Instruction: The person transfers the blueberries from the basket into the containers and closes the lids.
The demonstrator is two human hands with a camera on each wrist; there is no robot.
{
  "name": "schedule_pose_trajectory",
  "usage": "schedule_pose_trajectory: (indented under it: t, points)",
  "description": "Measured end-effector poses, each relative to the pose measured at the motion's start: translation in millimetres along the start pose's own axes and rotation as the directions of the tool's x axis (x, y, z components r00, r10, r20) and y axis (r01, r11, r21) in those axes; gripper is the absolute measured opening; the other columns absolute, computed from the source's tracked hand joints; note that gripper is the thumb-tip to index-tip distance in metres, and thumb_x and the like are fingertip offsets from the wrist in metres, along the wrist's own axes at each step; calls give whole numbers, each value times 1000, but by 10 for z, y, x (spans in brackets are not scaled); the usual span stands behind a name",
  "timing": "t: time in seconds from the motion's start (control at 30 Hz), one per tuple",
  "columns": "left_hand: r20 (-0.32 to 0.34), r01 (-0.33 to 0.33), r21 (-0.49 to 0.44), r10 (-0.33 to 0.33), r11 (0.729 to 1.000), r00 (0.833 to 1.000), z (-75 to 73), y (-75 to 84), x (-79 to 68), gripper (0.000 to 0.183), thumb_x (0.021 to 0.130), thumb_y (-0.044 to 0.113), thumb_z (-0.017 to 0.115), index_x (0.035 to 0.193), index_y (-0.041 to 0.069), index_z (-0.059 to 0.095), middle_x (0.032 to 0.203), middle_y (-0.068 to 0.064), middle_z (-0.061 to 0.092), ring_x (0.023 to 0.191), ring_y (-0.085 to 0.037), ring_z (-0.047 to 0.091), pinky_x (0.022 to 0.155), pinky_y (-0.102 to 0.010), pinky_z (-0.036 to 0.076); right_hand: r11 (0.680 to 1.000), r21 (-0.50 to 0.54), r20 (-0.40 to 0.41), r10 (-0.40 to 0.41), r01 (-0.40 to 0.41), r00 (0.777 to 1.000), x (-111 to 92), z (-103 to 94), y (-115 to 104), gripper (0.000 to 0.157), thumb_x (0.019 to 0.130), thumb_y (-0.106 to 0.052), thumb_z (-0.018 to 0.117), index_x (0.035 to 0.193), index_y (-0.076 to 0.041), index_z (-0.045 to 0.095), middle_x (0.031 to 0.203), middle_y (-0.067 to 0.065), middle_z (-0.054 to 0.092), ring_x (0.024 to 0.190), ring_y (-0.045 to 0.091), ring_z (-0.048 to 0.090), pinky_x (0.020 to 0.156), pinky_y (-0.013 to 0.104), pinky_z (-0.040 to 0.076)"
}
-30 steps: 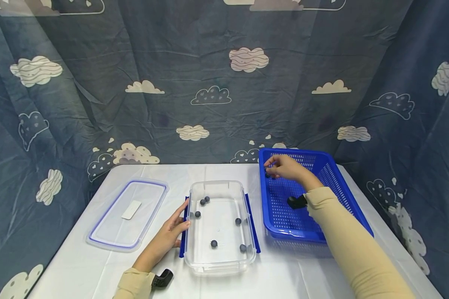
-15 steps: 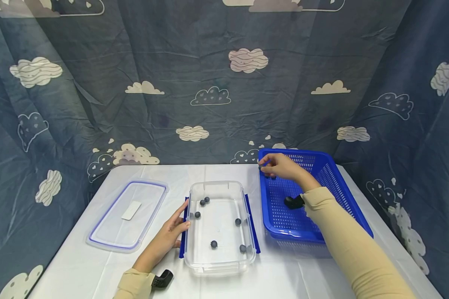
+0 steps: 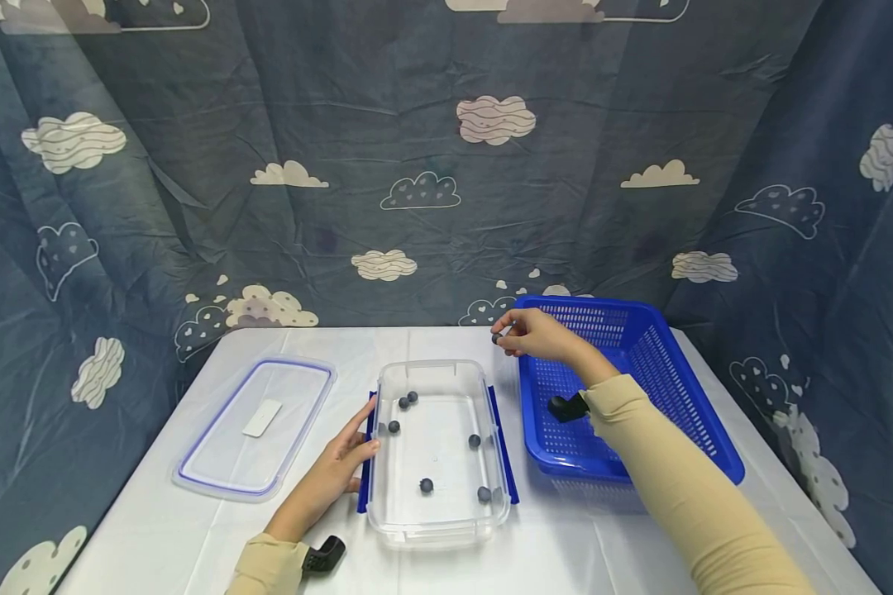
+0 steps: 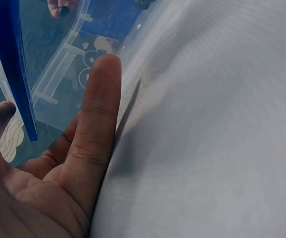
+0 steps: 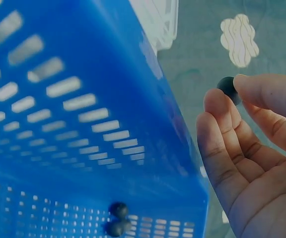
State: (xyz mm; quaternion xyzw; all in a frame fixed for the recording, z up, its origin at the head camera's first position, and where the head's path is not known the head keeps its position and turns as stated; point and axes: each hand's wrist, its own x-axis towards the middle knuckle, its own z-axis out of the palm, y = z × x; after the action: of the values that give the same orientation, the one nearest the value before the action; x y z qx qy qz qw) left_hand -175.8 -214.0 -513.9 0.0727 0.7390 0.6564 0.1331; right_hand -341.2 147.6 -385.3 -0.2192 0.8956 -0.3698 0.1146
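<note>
Of the two hands, the left hand lies along the left side of the clear box, its fingers extended and thumb apart, touching the blue side flap. The right hand pinches one small dark ball between thumb and fingertips; it holds this ball in the air past the far right corner of the box, just outside the rim of the blue basket. Six similar balls lie inside the box: three toward its far left, two along its right side and one near the middle of its near end. The basket stands to the right of the box, and the right wrist view shows a few more dark balls together in it. To the left of the box, a clear lid with a blue-edged seal and a white label lies flat on the white-covered counter. Behind the box hangs a dark curtain printed with clouds.
</note>
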Motion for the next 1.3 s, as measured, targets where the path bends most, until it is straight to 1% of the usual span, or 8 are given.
schedule_pose_trajectory:
  t: [0.1,0.2,0.53,0.7,0.83,0.97,1.2,1.3]
  points:
    - [6,-2,-5,2,1000,1000,-2,-10,1,72,112,29,56,173,39,19,136,-30,50,101,-22,66,77,-40,66,1000,-1,15,-13,13,1000,17,53,-41,25,105,-12,67,127,1,68,98,14,73,86,16,69,79,29,61]
    - [10,-9,-3,9,1000,1000,-7,-17,3,72,112,29,56,173,39,18,137,-31,50,101,-23,67,78,-42,66,1000,2,25,-19,19,1000,30,102,-83,26,105,-12,68,127,1,69,100,15,73,87,17,70,83,33,64]
    - [22,-21,-12,22,1000,1000,-21,-36,17,72,113,27,54,173,39,17,138,-33,49,103,-24,68,80,-45,66,998,-12,73,-59,60,996,110,279,-218,27,105,-12,66,128,2,69,97,14,74,95,34,73,79,28,62]
    - [20,-15,-11,16,1000,1000,-23,-38,15,71,113,27,54,173,40,17,139,-33,48,102,-24,68,80,-44,66,998,-12,109,-68,69,992,125,355,-326,25,105,-12,67,126,1,70,94,14,75,89,27,74,77,27,61]
    - [22,-16,-13,17,1000,1000,-24,-42,16,71,113,27,54,173,41,18,139,-33,49,102,-24,68,80,-45,66,998,-17,141,-63,66,988,142,419,-384,23,105,-12,67,125,0,70,96,14,76,86,19,74,81,34,64]
    - [24,-19,-10,20,1000,1000,-28,-42,15,72,113,29,55,173,40,17,140,-34,49,103,-24,68,81,-46,66,998,-19,176,-58,62,983,168,493,-423,24,106,-13,67,127,-1,70,98,14,77,92,25,76,89,45,65]
    - [24,-23,0,23,1000,999,-31,-44,20,73,112,32,56,173,40,17,140,-34,49,102,-25,69,80,-45,67,998,-28,224,-42,50,974,199,594,-503,25,107,-16,65,128,-3,71,107,19,79,102,33,77,89,39,65]
    - [21,-23,0,23,1000,1000,-32,-49,22,73,112,32,57,173,40,17,140,-34,50,101,-25,69,79,-45,67,999,-21,240,-37,44,970,225,644,-521,25,107,-17,66,127,-4,71,108,20,79,102,33,77,92,42,65]
